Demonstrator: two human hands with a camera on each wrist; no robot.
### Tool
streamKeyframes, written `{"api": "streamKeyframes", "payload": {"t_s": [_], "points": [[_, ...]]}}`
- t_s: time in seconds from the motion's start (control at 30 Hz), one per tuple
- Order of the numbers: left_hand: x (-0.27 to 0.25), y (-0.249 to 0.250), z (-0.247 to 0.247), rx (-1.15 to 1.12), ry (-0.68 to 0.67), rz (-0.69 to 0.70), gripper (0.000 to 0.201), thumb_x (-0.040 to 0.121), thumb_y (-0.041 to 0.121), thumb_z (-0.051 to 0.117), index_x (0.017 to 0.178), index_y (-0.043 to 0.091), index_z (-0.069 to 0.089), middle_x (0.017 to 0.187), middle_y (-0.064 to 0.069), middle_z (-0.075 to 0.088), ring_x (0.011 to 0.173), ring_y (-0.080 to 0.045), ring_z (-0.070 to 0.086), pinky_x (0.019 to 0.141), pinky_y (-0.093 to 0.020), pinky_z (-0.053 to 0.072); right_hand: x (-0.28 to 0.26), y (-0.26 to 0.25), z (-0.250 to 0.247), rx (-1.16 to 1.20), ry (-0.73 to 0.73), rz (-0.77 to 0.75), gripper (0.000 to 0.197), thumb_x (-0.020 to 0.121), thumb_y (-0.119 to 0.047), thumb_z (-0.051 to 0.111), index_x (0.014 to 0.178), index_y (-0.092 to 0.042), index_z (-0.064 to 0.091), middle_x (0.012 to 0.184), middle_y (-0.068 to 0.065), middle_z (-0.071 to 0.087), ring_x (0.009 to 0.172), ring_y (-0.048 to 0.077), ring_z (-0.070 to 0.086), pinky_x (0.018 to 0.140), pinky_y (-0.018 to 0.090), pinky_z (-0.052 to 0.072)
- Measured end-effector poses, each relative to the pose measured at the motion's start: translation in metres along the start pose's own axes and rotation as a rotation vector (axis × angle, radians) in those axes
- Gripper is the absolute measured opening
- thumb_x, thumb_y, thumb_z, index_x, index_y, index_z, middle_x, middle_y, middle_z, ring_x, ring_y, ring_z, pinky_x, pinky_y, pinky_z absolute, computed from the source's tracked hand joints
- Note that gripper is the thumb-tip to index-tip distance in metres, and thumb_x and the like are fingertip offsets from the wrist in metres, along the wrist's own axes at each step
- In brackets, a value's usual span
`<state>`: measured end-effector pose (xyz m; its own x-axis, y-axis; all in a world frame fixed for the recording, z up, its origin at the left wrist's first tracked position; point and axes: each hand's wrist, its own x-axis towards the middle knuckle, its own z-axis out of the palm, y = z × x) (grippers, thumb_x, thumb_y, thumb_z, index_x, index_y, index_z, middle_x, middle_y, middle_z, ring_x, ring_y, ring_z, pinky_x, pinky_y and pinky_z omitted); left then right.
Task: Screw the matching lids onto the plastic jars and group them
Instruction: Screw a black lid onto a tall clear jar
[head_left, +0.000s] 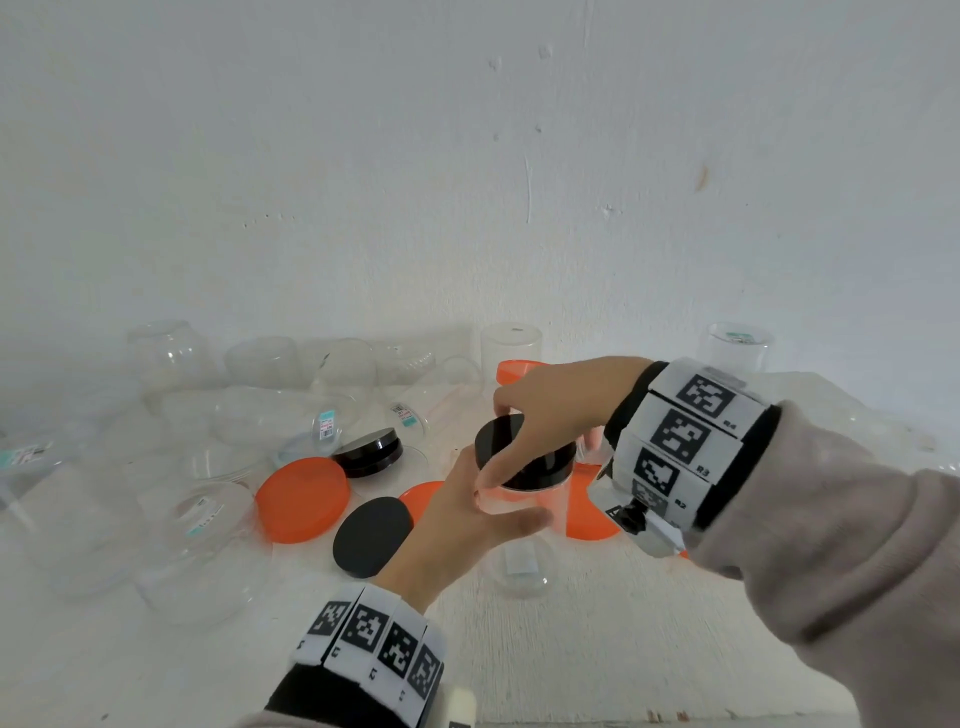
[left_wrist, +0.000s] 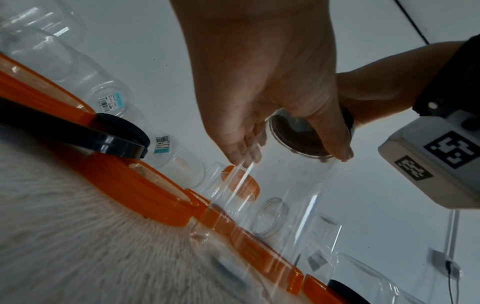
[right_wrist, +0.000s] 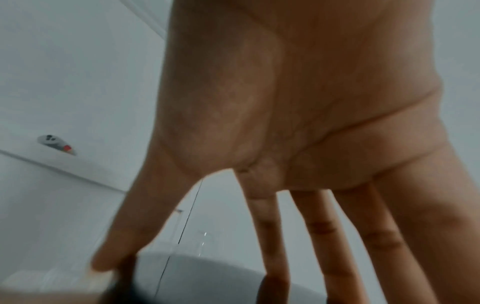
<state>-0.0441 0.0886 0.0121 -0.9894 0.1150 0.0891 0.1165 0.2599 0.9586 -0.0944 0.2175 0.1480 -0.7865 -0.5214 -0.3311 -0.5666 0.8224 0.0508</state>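
Note:
A clear plastic jar (head_left: 524, 500) is held above the white table (head_left: 571, 649) at the centre. My left hand (head_left: 467, 514) grips its side from below and left, thumb across the front. A black lid (head_left: 501, 434) sits on the jar's mouth, and my right hand (head_left: 545, 415) grips its rim from above with spread fingers. In the left wrist view, the left hand (left_wrist: 272, 92) wraps the jar (left_wrist: 272, 195), and the lid's underside (left_wrist: 298, 137) shows through the wall. The right wrist view shows the right hand (right_wrist: 285, 123) with fingertips on the dark lid (right_wrist: 124, 283).
Loose lids lie left of the hands: an orange one (head_left: 303, 499), a flat black one (head_left: 371, 535) and stacked black ones (head_left: 370, 451). Another orange lid (head_left: 587, 512) sits behind the jar. Several clear jars (head_left: 202, 551) lie at left and along the wall; a small one (head_left: 519, 566) stands below the hands.

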Motion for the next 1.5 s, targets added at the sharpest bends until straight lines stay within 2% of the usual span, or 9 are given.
{"api": "streamKeyframes", "payload": {"t_s": [0.1,0.17,0.27,0.43,0.63,0.97,1.17,1.37,1.5], "points": [[0.001,-0.002,0.000,-0.014,0.007,-0.004,0.079,0.071,0.036,0.084,0.131,0.050,0.034,0.128,0.030,0.048,0.117,0.010,0.044,0.086,-0.014,0.035,-0.003,0.004,-0.008,0.049,-0.114,-0.078,0.088,0.072,-0.058,0.076,0.145,-0.046,0.027,0.147,-0.008,0.037,0.128,0.019,0.044,0.101,0.040,0.042],[0.002,-0.002,0.001,-0.006,0.010,-0.003,0.079,0.071,0.036,0.084,0.129,0.052,0.033,0.128,0.029,0.047,0.114,0.013,0.042,0.085,-0.012,0.035,-0.005,0.004,-0.011,0.075,-0.124,-0.130,0.081,0.075,-0.048,0.077,0.142,-0.049,0.032,0.147,-0.010,0.036,0.134,0.020,0.039,0.107,0.044,0.040],[0.003,-0.003,0.001,0.005,0.008,-0.016,0.072,0.071,0.038,0.083,0.117,0.060,0.032,0.119,0.036,0.046,0.103,0.019,0.041,0.077,-0.009,0.034,-0.002,0.006,-0.007,0.094,-0.078,-0.123,0.070,0.075,-0.055,0.075,0.136,-0.047,0.041,0.137,-0.014,0.043,0.124,0.017,0.047,0.101,0.041,0.045],[0.001,-0.001,0.000,0.024,-0.013,-0.051,0.069,0.071,0.043,0.082,0.105,0.072,0.029,0.100,0.058,0.042,0.090,0.036,0.037,0.069,-0.006,0.032,0.004,0.002,0.001,0.041,0.000,-0.013,0.074,0.072,-0.077,0.061,0.129,-0.033,0.045,0.109,-0.010,0.055,0.073,0.005,0.056,0.061,0.026,0.042],[0.003,-0.003,0.000,0.028,0.010,-0.039,0.071,0.069,0.040,0.084,0.113,0.061,0.032,0.108,0.042,0.046,0.090,0.035,0.040,0.072,-0.005,0.033,0.000,0.008,-0.009,0.077,-0.141,-0.126,0.084,0.073,-0.045,0.080,0.142,-0.048,0.032,0.144,-0.011,0.037,0.131,0.019,0.041,0.107,0.043,0.040],[0.001,-0.001,0.002,0.004,0.002,-0.027,0.075,0.073,0.037,0.082,0.119,0.060,0.028,0.121,0.036,0.043,0.104,0.020,0.039,0.077,-0.007,0.031,0.004,0.009,0.009,0.091,0.027,-0.058,0.081,0.071,-0.076,0.063,0.136,-0.033,0.043,0.127,-0.008,0.050,0.109,0.020,0.058,0.091,0.039,0.051],[0.001,-0.001,0.001,0.021,0.017,-0.041,0.075,0.069,0.041,0.083,0.118,0.058,0.029,0.108,0.042,0.044,0.091,0.030,0.042,0.070,-0.004,0.034,-0.002,0.015,0.002,0.107,-0.065,-0.145,0.080,0.075,-0.054,0.075,0.143,-0.049,0.032,0.122,-0.016,0.036,0.119,0.012,0.039,0.091,0.031,0.037],[0.002,-0.003,0.002,-0.008,0.011,-0.044,0.072,0.071,0.040,0.083,0.114,0.062,0.030,0.119,0.036,0.045,0.105,0.018,0.042,0.075,-0.009,0.033,0.003,0.008,0.011,0.085,0.017,-0.059,0.078,0.070,-0.074,0.065,0.134,-0.035,0.042,0.119,-0.007,0.050,0.103,0.022,0.062,0.088,0.039,0.053],[0.002,-0.003,0.002,-0.008,0.015,-0.038,0.070,0.070,0.040,0.083,0.112,0.062,0.032,0.117,0.038,0.043,0.106,0.018,0.040,0.076,-0.008,0.031,0.002,0.010,0.009,0.092,0.009,-0.070,0.082,0.072,-0.069,0.068,0.141,-0.037,0.037,0.135,-0.008,0.046,0.118,0.017,0.049,0.095,0.035,0.045]]}}
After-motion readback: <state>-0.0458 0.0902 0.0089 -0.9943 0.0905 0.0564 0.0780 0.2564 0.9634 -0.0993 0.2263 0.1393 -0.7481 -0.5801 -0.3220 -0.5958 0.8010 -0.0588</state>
